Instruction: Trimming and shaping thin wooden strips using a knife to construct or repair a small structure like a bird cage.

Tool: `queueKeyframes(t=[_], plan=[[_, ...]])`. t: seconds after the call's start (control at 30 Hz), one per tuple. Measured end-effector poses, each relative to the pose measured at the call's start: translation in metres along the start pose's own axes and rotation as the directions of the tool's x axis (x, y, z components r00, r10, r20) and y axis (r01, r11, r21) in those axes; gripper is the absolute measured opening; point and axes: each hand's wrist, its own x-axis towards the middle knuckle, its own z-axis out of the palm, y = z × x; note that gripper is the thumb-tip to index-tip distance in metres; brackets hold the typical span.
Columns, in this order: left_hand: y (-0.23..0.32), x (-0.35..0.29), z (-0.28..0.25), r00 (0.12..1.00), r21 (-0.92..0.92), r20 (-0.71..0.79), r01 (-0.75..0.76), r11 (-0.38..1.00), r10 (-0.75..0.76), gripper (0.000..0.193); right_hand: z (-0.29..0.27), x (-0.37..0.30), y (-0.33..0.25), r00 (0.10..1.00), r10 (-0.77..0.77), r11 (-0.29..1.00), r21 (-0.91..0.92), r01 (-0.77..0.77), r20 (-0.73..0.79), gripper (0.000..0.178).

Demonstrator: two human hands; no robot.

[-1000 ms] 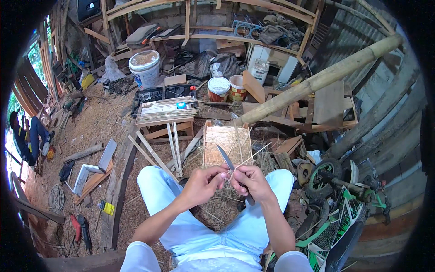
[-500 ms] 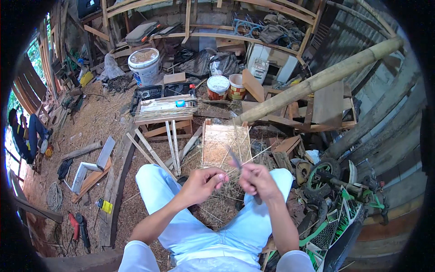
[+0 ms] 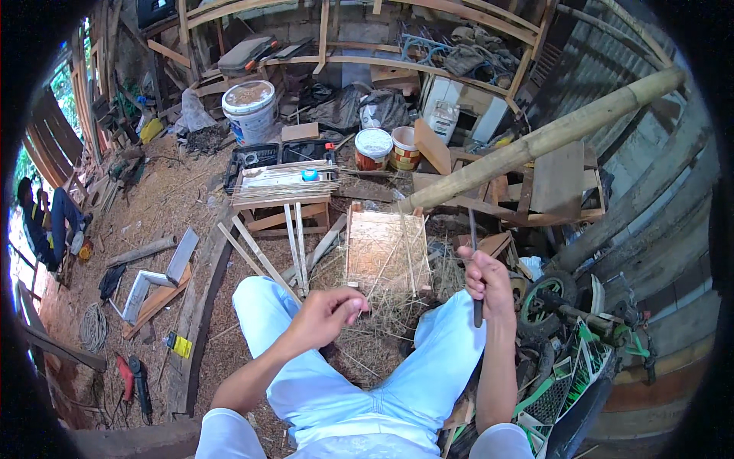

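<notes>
My right hand is raised above my right knee, its fingers wrapped around a knife. The knife stands nearly upright, narrow blade up, with the dark handle end showing below the fist. Over my left thigh, my left hand is closed in a pinch on a thin bamboo strip, which slants up and away and is hard to follow against the shavings. Beyond my knees lies a wooden board, scattered with thin shavings that also heap between my legs.
A small wooden bench bears many thin strips and a blue tape measure. Several pale sticks lean near my left knee. A thick bamboo pole slopes across the right. Buckets stand behind; a green-framed wheeled thing lies right. Another person sits far left.
My right hand with the knife has swung right, away from my left hand, and the knife has turned more upright. My left hand has shifted slightly left and down.
</notes>
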Motion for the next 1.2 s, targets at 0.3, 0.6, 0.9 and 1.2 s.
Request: queueKeyframes(t=[0.3,0.6,0.9,1.2], plan=[[0.004,0.047,0.009,0.988,-0.431,-0.123,0.030,0.902,-0.091,0.019,0.058,-0.003,0.046,0.993,-0.108,0.854,-0.517,0.063,-0.056,0.036],[-0.011,0.064,0.015,0.943,-0.461,-0.320,-0.243,0.854,0.095,0.014,0.079,-0.020,0.069,0.981,-0.194,0.618,-0.774,0.138,0.019,0.032],[-0.014,0.038,-0.003,0.987,-0.436,0.144,0.002,0.900,0.068,0.027,0.059,0.009,0.049,0.925,-0.362,0.458,-0.843,0.283,0.114,0.012],[-0.003,0.021,-0.022,0.801,-0.299,0.534,0.477,0.826,-0.270,0.030,0.043,0.012,0.036,0.828,-0.452,0.189,-0.872,0.451,0.330,0.023]])
